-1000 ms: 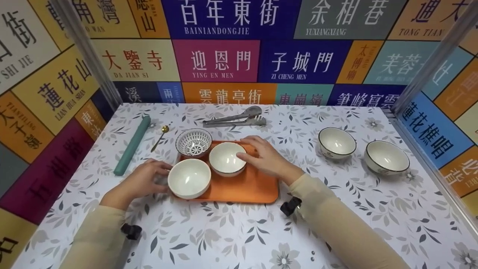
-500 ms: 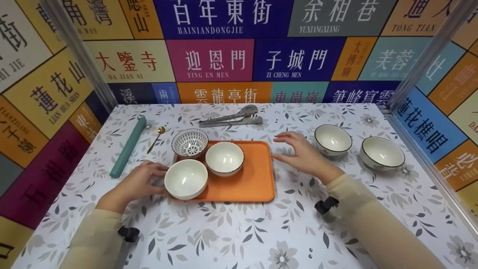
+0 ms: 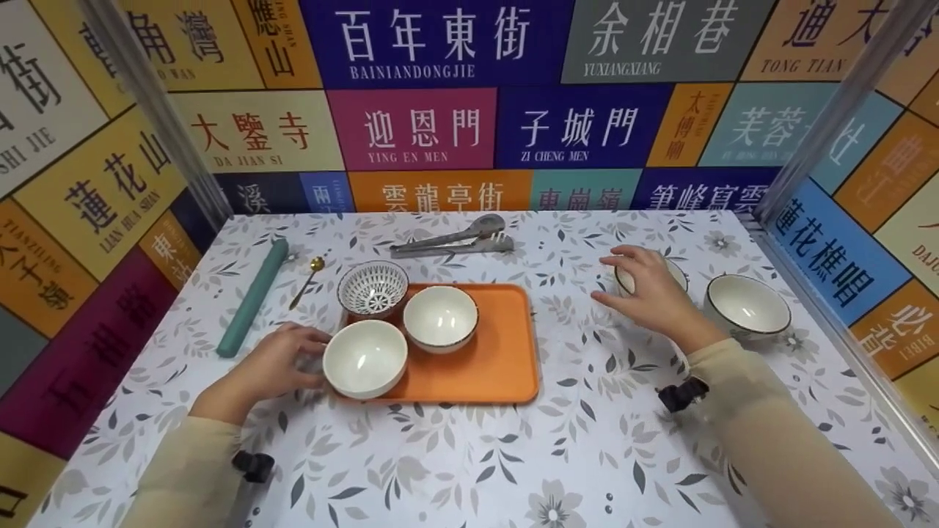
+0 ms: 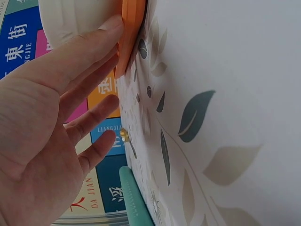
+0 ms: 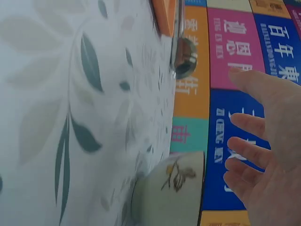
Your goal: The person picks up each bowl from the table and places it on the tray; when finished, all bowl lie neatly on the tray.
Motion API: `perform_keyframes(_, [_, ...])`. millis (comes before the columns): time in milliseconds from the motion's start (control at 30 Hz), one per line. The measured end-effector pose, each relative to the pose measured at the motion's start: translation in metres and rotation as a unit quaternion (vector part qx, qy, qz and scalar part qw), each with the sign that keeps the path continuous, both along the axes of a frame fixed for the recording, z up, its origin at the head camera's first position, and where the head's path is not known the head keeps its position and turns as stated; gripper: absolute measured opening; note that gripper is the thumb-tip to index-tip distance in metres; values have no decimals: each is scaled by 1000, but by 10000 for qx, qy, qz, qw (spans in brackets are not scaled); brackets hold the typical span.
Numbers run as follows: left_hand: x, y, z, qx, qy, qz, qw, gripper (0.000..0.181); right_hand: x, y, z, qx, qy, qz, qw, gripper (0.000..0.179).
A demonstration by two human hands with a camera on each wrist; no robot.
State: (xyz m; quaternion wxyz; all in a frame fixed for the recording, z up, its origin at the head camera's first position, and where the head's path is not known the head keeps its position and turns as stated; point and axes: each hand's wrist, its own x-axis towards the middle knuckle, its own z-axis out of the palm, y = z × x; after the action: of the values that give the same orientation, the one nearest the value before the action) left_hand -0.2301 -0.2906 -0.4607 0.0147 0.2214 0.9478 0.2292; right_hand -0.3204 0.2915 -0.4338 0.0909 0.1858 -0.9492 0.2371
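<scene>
Five bowls [image 3: 440, 319], one tray [image 3: 502, 367], one spoon [image 3: 316, 264]

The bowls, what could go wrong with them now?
The left hand is right by the plain white bowl at the left end of the orange tray, so a nudge might shift it.
That bowl sits close to the patterned bowl, so they might clink.
In the head view, the right hand partly covers another bowl and might bump it towards the far-right bowl.
</scene>
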Motion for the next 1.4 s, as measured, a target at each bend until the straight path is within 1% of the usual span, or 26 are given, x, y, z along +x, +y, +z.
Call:
perform_keyframes(133, [3,0,-1,-6,9,37,10000,43,-2,15,-3,50,-206,-302,9993,82])
perform_keyframes(300, [3,1,0,55,-68,23,10000,46,-4,34,-5,137,-452,-599,9971,94])
perform_keyframes(500, [2,0,1,49,-123,21,9999,47,-6,49,-4,144,-741,-753,9943,99])
perform_keyframes(700, [1,1,1,46,-138,25,9999,46,-7,57,-5,67,-833,-859,9928,100])
perform_keyframes(933, [0,2,-2,79,-139,77,9998,46,-9,62,-5,255,-1068,-954,9894,113])
perform_keyframes(1133, [1,1,-1,72,-195,113,9997,44,-12,64,-10,225,-1075,-1017,9887,123])
perform_keyframes(1267, [0,1,0,102,-189,108,9997,45,-14,65,-12,-46,-1036,-1156,9879,128])
perform_keyframes(1400, [-1,1,1,94,-214,105,9997,46,-14,63,-12,-256,-999,-1248,9868,128])
